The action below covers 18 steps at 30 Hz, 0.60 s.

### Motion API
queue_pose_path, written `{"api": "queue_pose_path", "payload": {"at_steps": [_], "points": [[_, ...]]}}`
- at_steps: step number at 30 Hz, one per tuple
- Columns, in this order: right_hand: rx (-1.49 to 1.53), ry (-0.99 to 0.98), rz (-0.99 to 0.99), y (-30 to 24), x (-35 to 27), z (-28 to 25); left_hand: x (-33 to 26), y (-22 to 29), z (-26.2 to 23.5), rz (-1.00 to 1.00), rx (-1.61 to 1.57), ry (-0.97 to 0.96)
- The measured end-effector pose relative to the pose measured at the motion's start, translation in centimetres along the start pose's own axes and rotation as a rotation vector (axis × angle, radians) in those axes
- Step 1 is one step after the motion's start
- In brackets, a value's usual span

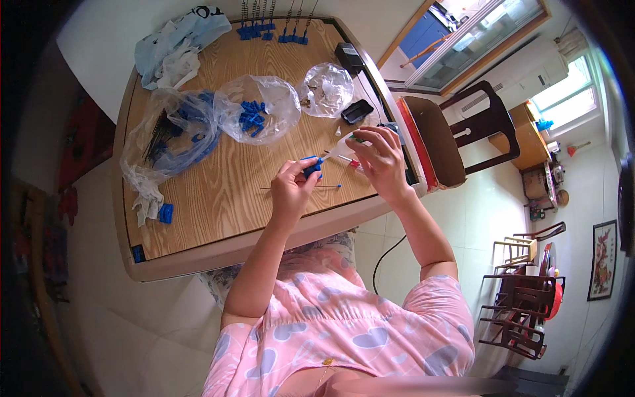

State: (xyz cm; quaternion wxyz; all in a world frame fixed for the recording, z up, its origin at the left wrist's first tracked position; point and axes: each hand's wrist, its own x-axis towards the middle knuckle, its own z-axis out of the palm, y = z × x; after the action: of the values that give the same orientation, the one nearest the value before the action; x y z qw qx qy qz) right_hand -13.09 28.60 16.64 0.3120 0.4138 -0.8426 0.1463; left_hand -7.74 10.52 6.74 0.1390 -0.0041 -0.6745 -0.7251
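Note:
My left hand (292, 188) pinches a small blue plastic part (312, 168) above the near side of the wood-grain table. Raised to its right, my right hand (380, 162) grips a whitish translucent squeeze bottle (342, 145) with a tapered nozzle. The nozzle tip points at the blue part's upper end and touches or nearly touches it. Something green shows at the right fingertips, too small to name. A red-and-clear screwdriver handle (356, 165) lies partly behind my right hand. Below the left fingers, a thin rod (324, 186) with a blue tip lies on the table.
On the table (231, 198), clear bags hold blue parts (253, 118), dark thin rods (157, 139) and small pieces (324, 89). Springs on blue bases (254, 30) stand along the far edge. A black tray (357, 111) sits farther right. A cardboard box (433, 142) rests on a chair beside the table.

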Motion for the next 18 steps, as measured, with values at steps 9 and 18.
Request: {"api": "queue_pose_path", "payload": {"at_steps": [9,18], "points": [[0.002,0.0,-0.011,0.16,-0.04,-0.05,-0.05,0.49,0.04,-0.004,0.013,-0.007],[-0.006,-0.006,-0.015,0.04,0.06,-0.2,-0.07,0.25,0.06,-0.006,-0.018,-0.006]]}}
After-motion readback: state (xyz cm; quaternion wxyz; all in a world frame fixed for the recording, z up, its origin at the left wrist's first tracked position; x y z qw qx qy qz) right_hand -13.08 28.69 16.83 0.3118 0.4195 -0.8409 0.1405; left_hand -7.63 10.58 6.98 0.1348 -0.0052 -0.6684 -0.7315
